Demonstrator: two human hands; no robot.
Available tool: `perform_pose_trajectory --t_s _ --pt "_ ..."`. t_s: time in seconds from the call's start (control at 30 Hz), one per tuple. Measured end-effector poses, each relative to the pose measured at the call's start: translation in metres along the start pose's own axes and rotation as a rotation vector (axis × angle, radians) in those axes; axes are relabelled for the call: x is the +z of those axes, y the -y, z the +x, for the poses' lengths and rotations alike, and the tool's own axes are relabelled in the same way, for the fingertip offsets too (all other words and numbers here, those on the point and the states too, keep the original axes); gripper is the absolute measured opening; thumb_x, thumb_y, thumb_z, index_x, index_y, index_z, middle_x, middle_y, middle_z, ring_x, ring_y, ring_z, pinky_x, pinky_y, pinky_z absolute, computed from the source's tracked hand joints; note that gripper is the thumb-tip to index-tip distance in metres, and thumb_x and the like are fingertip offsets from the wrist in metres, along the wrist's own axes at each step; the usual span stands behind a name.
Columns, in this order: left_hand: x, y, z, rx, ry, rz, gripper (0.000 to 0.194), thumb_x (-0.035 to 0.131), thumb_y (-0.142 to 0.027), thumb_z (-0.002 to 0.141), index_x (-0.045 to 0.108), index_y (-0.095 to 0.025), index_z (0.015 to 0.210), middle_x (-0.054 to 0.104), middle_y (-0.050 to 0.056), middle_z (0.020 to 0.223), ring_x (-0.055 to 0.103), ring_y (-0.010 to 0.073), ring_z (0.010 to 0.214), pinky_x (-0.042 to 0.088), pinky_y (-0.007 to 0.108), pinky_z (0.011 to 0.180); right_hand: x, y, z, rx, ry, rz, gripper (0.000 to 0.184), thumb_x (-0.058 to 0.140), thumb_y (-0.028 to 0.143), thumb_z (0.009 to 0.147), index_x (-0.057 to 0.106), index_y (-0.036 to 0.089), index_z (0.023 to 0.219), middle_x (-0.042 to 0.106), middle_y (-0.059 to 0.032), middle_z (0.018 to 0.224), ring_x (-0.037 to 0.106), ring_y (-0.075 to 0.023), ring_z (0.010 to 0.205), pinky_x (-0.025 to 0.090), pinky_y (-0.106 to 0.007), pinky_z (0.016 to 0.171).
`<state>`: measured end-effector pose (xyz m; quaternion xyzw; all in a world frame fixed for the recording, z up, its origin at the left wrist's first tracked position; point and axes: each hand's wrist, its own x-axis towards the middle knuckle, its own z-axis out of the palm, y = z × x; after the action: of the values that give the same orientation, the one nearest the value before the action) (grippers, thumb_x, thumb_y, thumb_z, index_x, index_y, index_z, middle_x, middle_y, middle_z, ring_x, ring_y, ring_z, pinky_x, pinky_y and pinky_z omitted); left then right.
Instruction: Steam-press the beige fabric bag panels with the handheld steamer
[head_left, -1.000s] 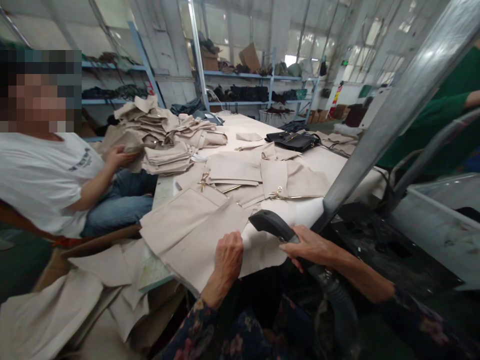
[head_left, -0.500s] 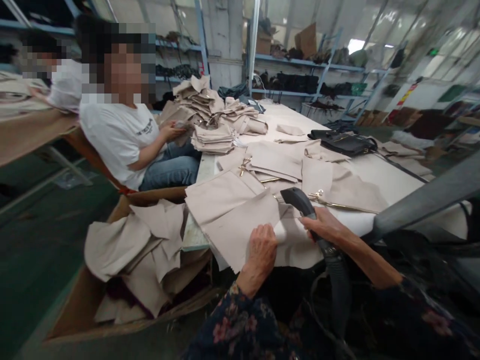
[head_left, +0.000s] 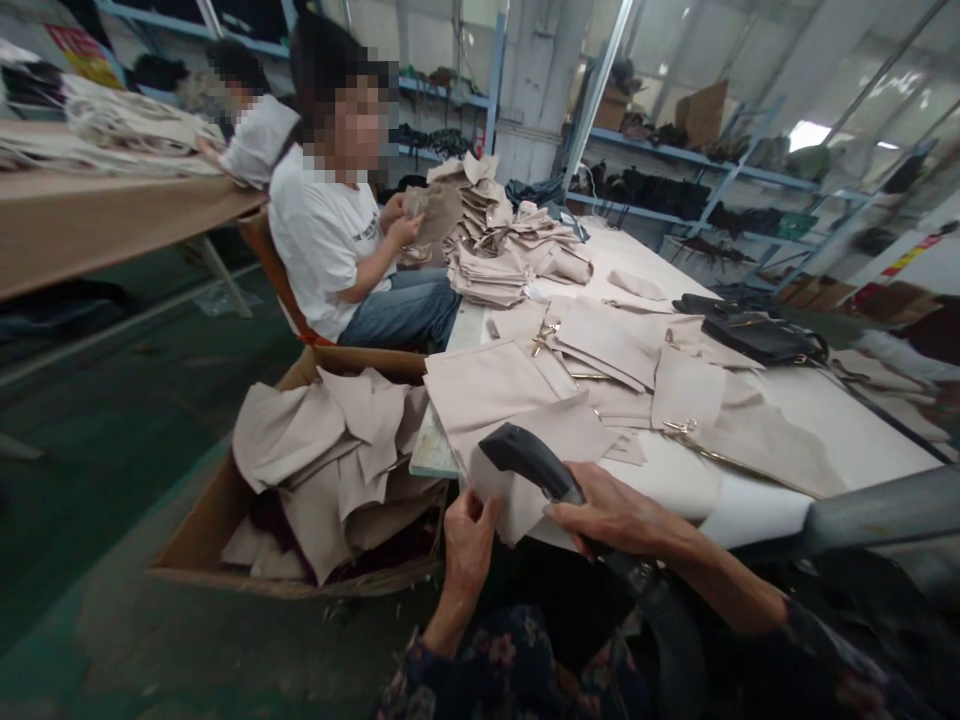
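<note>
My left hand (head_left: 466, 545) pinches the near edge of a beige fabric panel (head_left: 566, 425) at the table's front corner. My right hand (head_left: 619, 510) is wrapped round the black curved handle of a vacuum hose (head_left: 529, 455). The handle's tip lies over the panel, just above and to the right of my left fingers; whether it touches the cloth I cannot tell. Another beige panel (head_left: 480, 385) lies flat beneath and behind. Farther back on the table are more beige pieces with gold-coloured hardware (head_left: 681, 427).
A cardboard box (head_left: 199, 525) full of beige pieces stands left of the table corner. Behind it a seated co-worker (head_left: 322, 230) handles beige cloth beside a stack of pieces (head_left: 487, 275). A black bag (head_left: 757, 335) lies at the right. A grey tube (head_left: 885, 510) crosses the right side.
My left hand has gone from lying on the panel to pinching its near edge, drawn left and closer to me. The vacuum handle has moved left and down over the panel. The view has turned left.
</note>
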<state>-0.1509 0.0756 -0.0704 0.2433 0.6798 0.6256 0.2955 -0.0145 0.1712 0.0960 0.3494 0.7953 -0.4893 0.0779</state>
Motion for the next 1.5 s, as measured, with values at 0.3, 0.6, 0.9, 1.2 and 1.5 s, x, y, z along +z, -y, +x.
perform_pose_trajectory --t_s 0.3,0.6,0.9,1.2,1.5 --pt "0.007 0.001 0.005 0.056 0.015 -0.068 0.031 0.057 -0.042 0.076 0.059 -0.013 0.067 0.057 0.001 0.061 0.047 0.0135 0.059 0.037 0.023 0.054 0.010 0.009 0.030 -0.057 -0.121 -0.082 0.005 0.050 0.019 0.078 0.046 0.017 0.078 0.059 0.0009 0.050 0.057 -0.0144 0.042 0.043 -0.020 0.037" --pt "0.010 0.004 0.003 0.036 0.035 -0.111 0.031 0.055 -0.042 0.075 0.061 -0.013 0.069 0.057 0.002 0.060 0.047 0.0142 0.057 0.036 0.024 0.051 0.010 0.007 0.003 -0.041 -0.042 0.005 0.010 0.052 0.023 0.082 0.045 0.018 0.075 0.058 0.0020 0.048 0.054 -0.0127 0.040 0.044 -0.020 0.038" --pt "0.011 -0.005 0.000 0.008 0.005 -0.133 0.024 0.055 -0.037 0.072 0.060 -0.014 0.067 0.057 0.002 0.061 0.049 0.0150 0.059 0.036 0.023 0.050 -0.021 0.018 -0.007 -0.107 -0.216 0.005 0.016 0.055 0.030 0.085 0.050 0.017 0.078 0.059 0.0010 0.054 0.057 -0.0128 0.045 0.046 -0.021 0.044" --pt "0.008 0.000 0.000 0.047 0.059 -0.143 0.028 0.053 -0.039 0.076 0.062 -0.013 0.072 0.058 0.003 0.063 0.047 0.0141 0.058 0.037 0.023 0.050 0.018 0.002 0.008 -0.018 -0.018 0.042 0.011 0.053 0.027 0.081 0.045 0.018 0.082 0.056 0.0037 0.050 0.054 -0.0133 0.041 0.043 -0.021 0.039" --pt "0.023 0.004 -0.035 -0.128 0.217 -0.056 0.048 0.048 -0.061 0.076 0.047 -0.021 0.049 0.050 0.003 0.044 0.045 0.0149 0.041 0.033 0.026 0.043 -0.037 0.014 -0.007 -0.103 -0.279 0.116 0.023 0.059 0.037 0.080 0.048 0.017 0.076 0.057 0.0009 0.052 0.056 -0.0134 0.044 0.045 -0.022 0.044"
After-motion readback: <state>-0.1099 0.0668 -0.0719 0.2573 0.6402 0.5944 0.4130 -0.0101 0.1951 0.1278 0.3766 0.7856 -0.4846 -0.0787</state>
